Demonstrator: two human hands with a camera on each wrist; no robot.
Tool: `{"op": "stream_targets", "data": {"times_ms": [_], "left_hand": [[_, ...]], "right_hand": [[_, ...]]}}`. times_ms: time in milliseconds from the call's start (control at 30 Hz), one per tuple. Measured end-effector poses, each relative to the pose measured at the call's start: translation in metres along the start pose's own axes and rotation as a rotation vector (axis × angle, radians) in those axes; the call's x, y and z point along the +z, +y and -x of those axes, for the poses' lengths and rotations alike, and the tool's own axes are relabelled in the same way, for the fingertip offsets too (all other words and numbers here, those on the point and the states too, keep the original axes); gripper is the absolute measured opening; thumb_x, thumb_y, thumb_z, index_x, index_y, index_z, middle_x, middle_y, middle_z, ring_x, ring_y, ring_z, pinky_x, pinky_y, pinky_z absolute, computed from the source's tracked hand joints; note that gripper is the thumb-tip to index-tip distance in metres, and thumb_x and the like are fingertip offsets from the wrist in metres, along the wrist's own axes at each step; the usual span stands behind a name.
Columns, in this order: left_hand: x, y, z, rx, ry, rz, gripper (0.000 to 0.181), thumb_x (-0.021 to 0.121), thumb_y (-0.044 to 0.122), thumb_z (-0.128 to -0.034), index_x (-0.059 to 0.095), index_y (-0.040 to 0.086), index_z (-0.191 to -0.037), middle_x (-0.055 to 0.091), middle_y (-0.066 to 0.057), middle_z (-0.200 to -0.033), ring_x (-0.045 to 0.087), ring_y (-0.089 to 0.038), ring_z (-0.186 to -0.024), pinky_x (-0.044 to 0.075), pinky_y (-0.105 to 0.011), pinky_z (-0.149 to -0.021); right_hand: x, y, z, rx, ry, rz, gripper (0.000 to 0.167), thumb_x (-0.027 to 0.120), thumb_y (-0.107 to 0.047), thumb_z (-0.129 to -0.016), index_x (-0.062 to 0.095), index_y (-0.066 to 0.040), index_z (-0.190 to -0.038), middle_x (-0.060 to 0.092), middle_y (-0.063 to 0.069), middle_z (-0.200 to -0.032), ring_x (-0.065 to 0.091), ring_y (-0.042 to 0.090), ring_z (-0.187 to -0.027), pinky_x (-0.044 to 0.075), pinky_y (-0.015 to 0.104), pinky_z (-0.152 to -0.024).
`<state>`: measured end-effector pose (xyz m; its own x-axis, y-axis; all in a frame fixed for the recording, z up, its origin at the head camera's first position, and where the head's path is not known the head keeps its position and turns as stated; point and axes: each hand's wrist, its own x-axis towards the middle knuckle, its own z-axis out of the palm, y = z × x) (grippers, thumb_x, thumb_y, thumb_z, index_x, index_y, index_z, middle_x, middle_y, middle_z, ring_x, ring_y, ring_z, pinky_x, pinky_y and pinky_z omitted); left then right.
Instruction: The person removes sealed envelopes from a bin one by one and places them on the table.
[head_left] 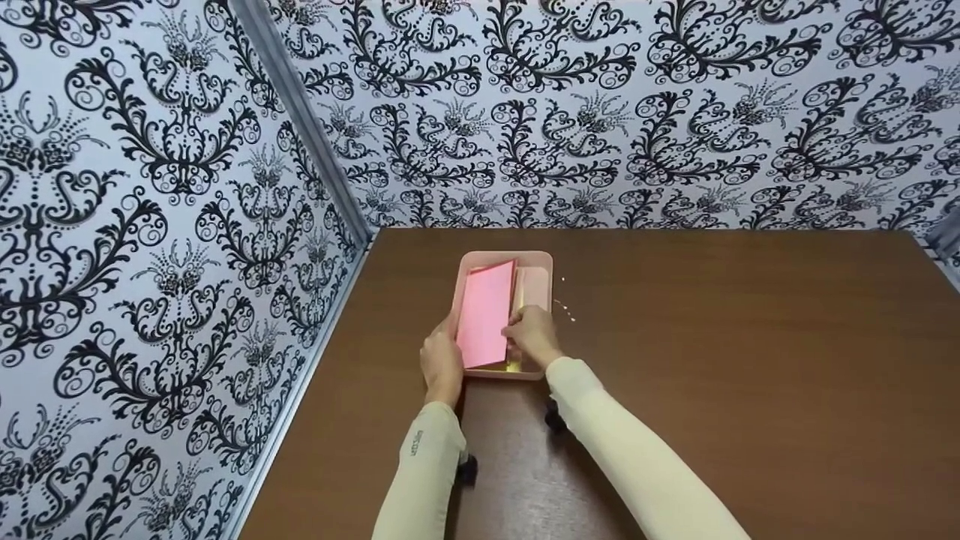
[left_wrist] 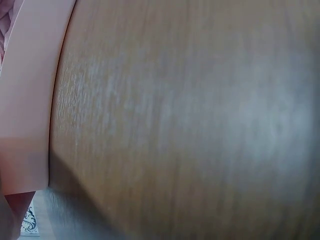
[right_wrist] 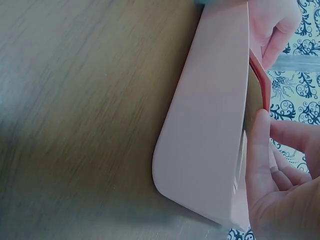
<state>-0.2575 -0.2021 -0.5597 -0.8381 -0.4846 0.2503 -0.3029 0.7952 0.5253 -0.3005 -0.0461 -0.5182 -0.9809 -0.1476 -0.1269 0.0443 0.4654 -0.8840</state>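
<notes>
A pale pink rectangular tray (head_left: 545, 259) stands on the brown table. Inside it leans a flat pink rectangular piece (head_left: 486, 311), its right side raised; a red edge and a gold-brown underside show in the right wrist view. My right hand (head_left: 534, 334) reaches over the tray and pinches that piece's right edge between thumb and fingers. At the tray's left wall, my left hand (head_left: 442, 364) grips the side; its fingertips are partly hidden. Shiny gold material (head_left: 514, 366) lies under the piece. The left wrist view mostly shows the tabletop and the tray's outer wall (left_wrist: 30, 100).
Several small white specks (head_left: 568, 310) lie on the table (head_left: 735, 360) just right of the tray. Black-and-white patterned walls (head_left: 525, 112) rise behind and to the left. Dark wrist devices (head_left: 466, 470) hang below both sleeves.
</notes>
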Motion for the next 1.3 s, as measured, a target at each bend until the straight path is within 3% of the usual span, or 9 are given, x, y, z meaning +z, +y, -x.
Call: {"op": "stream_targets", "data": {"times_ms": [200,333,433,500,800,900,1100,1300], "left_hand": [[0.001,-0.001,0.000,0.007,0.007,0.011,0.028,0.050,0.001,-0.0956,0.076,0.004,-0.107,0.075,-0.022,-0.100,0.072,-0.042,-0.088,0.057,-0.053,-0.073],[0.002,-0.003,0.001,0.033,0.023,0.023,0.027,0.050,0.000,-0.0941,0.075,0.003,-0.105,0.075,-0.022,-0.102,0.072,-0.044,-0.089,0.057,-0.055,-0.073],[0.002,-0.003,0.001,0.046,0.028,0.027,0.031,0.050,0.000,-0.0938,0.073,0.008,-0.113,0.075,-0.020,-0.108,0.072,-0.045,-0.090,0.057,-0.056,-0.075],[0.002,-0.003,0.001,0.045,0.026,0.027,0.029,0.051,0.000,-0.0935,0.074,0.005,-0.110,0.074,-0.022,-0.105,0.071,-0.046,-0.088,0.057,-0.056,-0.073],[0.001,-0.003,0.001,0.053,0.011,0.034,0.039,0.049,-0.001,-0.0950,0.071,0.015,-0.123,0.074,-0.018,-0.110,0.072,-0.043,-0.091,0.057,-0.055,-0.076],[0.001,-0.003,0.001,0.048,0.004,0.042,0.037,0.048,-0.001,-0.0956,0.072,0.012,-0.120,0.074,-0.018,-0.110,0.072,-0.043,-0.091,0.057,-0.054,-0.077],[0.000,-0.003,0.000,0.033,-0.008,0.053,0.035,0.048,0.001,-0.0956,0.072,0.012,-0.118,0.075,-0.016,-0.110,0.071,-0.043,-0.092,0.057,-0.055,-0.078],[0.001,-0.002,0.001,0.057,0.037,0.006,0.031,0.053,0.000,-0.0918,0.073,0.007,-0.114,0.075,-0.020,-0.101,0.072,-0.043,-0.087,0.058,-0.054,-0.073]], "right_hand": [[0.000,0.000,0.001,-0.011,0.032,0.043,0.007,0.073,-0.002,-0.083,0.066,0.000,-0.083,0.064,0.003,-0.062,0.058,0.007,-0.047,0.043,0.017,-0.043],[-0.002,-0.001,0.003,-0.035,0.057,0.056,0.006,0.072,-0.001,-0.083,0.066,0.000,-0.081,0.066,0.006,-0.070,0.066,0.014,-0.053,0.046,0.017,-0.044],[-0.004,-0.002,0.004,-0.038,0.057,0.035,0.006,0.071,0.000,-0.083,0.066,0.001,-0.080,0.066,0.007,-0.075,0.071,0.020,-0.059,0.049,0.017,-0.045],[-0.004,-0.003,0.005,-0.026,0.049,0.011,0.006,0.071,0.001,-0.083,0.066,0.001,-0.080,0.064,0.007,-0.075,0.071,0.020,-0.058,0.050,0.018,-0.045],[-0.008,-0.004,0.004,0.031,0.028,-0.088,0.004,0.070,0.001,-0.086,0.067,0.003,-0.084,0.064,0.007,-0.073,0.064,0.013,-0.053,0.059,0.030,-0.055],[-0.010,-0.002,0.003,0.037,0.032,-0.111,0.004,0.070,0.002,-0.086,0.067,0.003,-0.084,0.064,0.007,-0.073,0.064,0.013,-0.053,0.060,0.030,-0.057],[-0.016,0.002,0.001,0.011,0.052,-0.080,0.004,0.070,0.000,-0.086,0.069,0.003,-0.085,0.069,0.012,-0.076,0.073,0.026,-0.065,0.059,0.027,-0.057],[-0.022,0.005,-0.001,-0.007,0.091,-0.070,0.008,0.069,0.000,-0.085,0.072,0.006,-0.089,0.073,0.015,-0.080,0.076,0.029,-0.073,0.060,0.029,-0.061]]}}
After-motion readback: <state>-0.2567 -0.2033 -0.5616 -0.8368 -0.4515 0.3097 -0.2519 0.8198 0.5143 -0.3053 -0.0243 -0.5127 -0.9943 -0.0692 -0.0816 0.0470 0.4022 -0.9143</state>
